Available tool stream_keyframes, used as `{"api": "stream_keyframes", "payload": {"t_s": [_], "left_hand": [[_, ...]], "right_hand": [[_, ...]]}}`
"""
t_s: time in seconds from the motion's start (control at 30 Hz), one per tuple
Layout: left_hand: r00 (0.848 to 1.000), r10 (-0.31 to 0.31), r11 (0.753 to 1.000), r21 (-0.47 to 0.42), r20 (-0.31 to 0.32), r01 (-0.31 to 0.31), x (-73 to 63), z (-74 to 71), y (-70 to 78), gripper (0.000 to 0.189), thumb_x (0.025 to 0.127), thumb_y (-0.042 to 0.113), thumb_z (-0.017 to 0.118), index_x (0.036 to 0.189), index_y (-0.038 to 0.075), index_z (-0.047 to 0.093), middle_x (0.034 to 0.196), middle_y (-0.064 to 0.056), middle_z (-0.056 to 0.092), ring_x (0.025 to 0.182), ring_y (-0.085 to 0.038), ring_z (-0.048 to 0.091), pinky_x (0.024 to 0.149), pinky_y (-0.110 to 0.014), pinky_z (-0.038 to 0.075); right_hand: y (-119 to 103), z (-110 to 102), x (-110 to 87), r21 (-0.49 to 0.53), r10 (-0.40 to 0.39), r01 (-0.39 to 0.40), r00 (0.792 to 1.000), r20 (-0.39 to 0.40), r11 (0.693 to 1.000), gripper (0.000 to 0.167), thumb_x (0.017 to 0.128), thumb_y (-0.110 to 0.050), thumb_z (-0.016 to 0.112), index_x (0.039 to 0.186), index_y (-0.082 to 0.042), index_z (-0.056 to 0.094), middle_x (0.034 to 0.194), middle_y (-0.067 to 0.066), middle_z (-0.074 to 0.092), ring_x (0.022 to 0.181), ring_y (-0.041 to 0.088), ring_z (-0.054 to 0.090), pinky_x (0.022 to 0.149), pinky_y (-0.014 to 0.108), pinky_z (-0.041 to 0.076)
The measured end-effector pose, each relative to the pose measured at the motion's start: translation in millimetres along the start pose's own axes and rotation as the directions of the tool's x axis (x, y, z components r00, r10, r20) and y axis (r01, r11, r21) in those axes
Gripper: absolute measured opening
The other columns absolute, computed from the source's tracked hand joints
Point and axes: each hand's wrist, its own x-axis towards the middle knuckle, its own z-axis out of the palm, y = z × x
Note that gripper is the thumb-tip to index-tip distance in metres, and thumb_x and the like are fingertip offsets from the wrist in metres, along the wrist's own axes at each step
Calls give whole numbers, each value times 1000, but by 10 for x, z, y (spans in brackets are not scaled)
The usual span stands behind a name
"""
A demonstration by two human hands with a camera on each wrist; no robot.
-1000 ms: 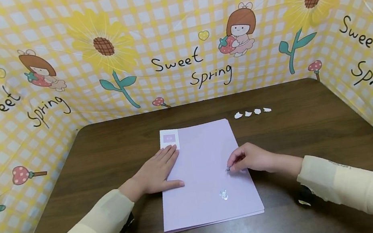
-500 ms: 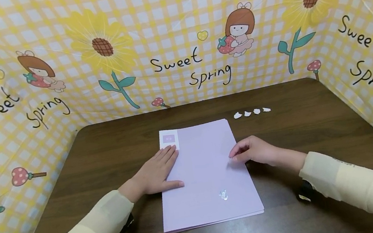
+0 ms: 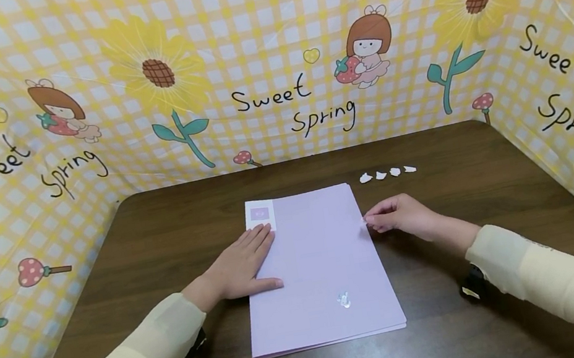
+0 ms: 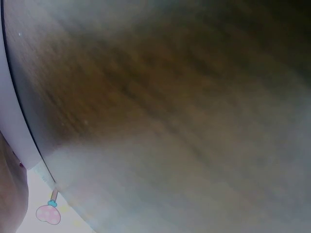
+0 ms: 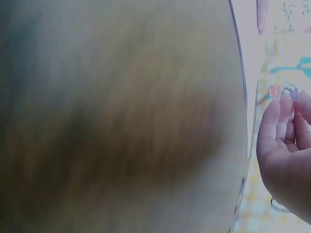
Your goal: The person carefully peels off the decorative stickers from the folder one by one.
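A lilac folder (image 3: 319, 274) lies on the table, its near edge showing more than one layer. My left hand (image 3: 238, 265) rests flat on its left side, fingertips on the lower edge of a white card (image 3: 263, 205) with a purple rectangle. My right hand (image 3: 402, 217) is over the folder's right edge, pinching a small sticker (image 5: 290, 91) between thumb and fingertips. The right wrist view shows a printed cartoon figure on it. Another small, shiny sticker (image 3: 344, 300) sits on the folder's lower right part. The left wrist view catches only a sliver of hand (image 4: 10, 189).
Several small torn white scraps (image 3: 387, 173) lie in a row beyond the folder's far right corner. The dark wooden table (image 3: 159, 224) is bordered at the back and sides by a yellow checked cloth (image 3: 265, 38).
My right hand has lifted away from the folder's middle right and moved farther back and to the right, carrying the pinched sticker. The left hand stays in place.
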Motion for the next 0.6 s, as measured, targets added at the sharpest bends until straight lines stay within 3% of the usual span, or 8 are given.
{"api": "stream_keyframes", "payload": {"t_s": [0.27,0.6], "left_hand": [[1000,-12,1000,8,16,11,1,10,-7,106,86,81,31,154,1,18,160,-15,12,147,-26,5,117,-39,7],[1000,-11,1000,25,10,11,5,37,-28,106,85,81,30,154,2,17,161,-14,11,147,-26,4,117,-39,7]], "right_hand": [[45,-285,39,95,9,4,992,-127,995,34,88,-3,71,113,17,61,93,6,70,83,18,66,77,31,56],[148,-679,108,101,1,28,961,-278,995,33,91,-3,67,114,18,55,85,-5,68,81,13,66,76,29,56]]}}
